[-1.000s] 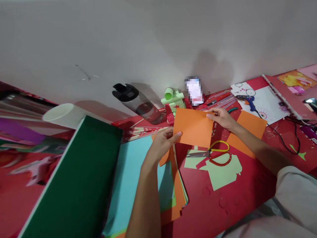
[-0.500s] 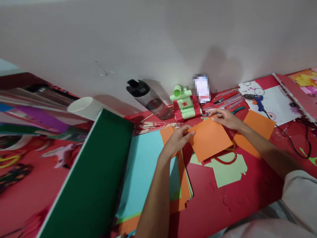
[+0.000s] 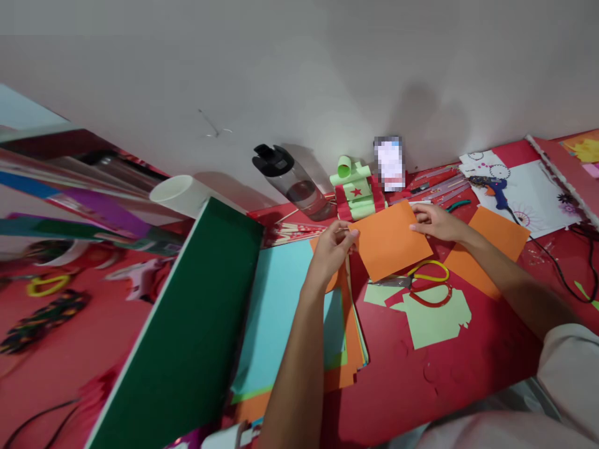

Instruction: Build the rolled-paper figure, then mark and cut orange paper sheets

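An orange sheet of paper (image 3: 390, 242) is held up between both hands, tilted above the red table. My left hand (image 3: 333, 248) pinches its left corner. At its right edge, my right hand (image 3: 435, 222) grips it with the fingers partly behind the paper. Just below the sheet lie scissors (image 3: 429, 287) with one yellow and one red handle loop; their blades point left. Under them is a cut piece of pale green paper (image 3: 433, 321). A second orange sheet (image 3: 508, 234) lies flat by my right forearm.
A stack of coloured paper (image 3: 276, 299) lies left, beside an upright green board (image 3: 187, 330). Behind stand a water bottle (image 3: 299, 187), a green and red paper craft (image 3: 358, 190) and a phone (image 3: 390, 163). A blue glue gun (image 3: 500, 194) rests on white paper at right, its cord trailing.
Both hands have raised the orange sheet slightly away from me, uncovering the scissors' blades and more of their handles. The whole view has shifted a little.
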Motion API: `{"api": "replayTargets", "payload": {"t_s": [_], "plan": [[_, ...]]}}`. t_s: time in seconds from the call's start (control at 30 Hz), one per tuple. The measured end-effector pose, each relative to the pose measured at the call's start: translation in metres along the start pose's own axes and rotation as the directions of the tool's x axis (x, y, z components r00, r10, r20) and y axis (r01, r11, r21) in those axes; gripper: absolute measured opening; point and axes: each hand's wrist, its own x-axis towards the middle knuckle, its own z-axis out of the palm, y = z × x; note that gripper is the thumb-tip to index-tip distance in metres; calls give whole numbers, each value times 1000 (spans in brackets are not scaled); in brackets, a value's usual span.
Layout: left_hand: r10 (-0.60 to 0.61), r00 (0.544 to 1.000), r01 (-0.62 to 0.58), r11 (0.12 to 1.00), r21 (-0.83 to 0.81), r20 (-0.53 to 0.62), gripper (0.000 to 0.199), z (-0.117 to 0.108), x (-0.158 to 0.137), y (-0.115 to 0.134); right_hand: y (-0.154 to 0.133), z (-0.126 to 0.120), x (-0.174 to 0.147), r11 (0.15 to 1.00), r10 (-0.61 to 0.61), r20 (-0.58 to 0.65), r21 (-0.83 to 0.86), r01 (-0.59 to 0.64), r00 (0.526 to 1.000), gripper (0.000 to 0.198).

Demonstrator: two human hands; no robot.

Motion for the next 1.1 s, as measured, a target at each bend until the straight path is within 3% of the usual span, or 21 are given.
{"api": "replayTargets", "payload": {"t_s": [0.1, 0.2, 0.3, 0.37, 0.5, 0.67, 0.83, 0.97, 1.1], "plan": [[14, 1000, -13, 1000, 17, -22, 41, -11, 1, 1, -2, -5, 2, 1000, -9, -105, -19, 7, 994, 39], [41, 999, -39, 997, 69, -28, 42, -21, 2, 0, -5, -8, 2, 999, 6, -162, 54, 3, 987, 62], [55, 998, -53, 987, 153, -12, 42, -26, 2, 0, -11, -10, -2, 999, 18, -112, 53, -12, 994, 92], [87, 996, -82, 971, 223, -12, 41, -28, 0, 2, -15, -11, -6, 1000, 26, -26, 10, -26, 999, 99], [158, 987, -140, 906, 399, -12, 36, -30, -9, 13, -22, -13, -12, 993, 58, 98, -105, -48, 994, 90], [129, 991, -131, 864, 485, 37, 37, -23, -20, 19, -30, -17, -15, 948, 97, 133, -314, -51, 986, 80], [48, 994, -95, 851, 517, 103, 52, -11, -34, 7, -34, -25, -18, 982, 56, 147, -185, -28, 987, 89], [61, 998, -59, 726, 685, 20, 47, -4, -72, -1, -31, -36, -21, 973, 34, 138, -229, -2, 990, 90], [93, 995, -12, 478, 878, -37, 30, 6, -122, -17, -23, -42, -19, 920, 95, 196, -393, -11, 976, 92]]}}
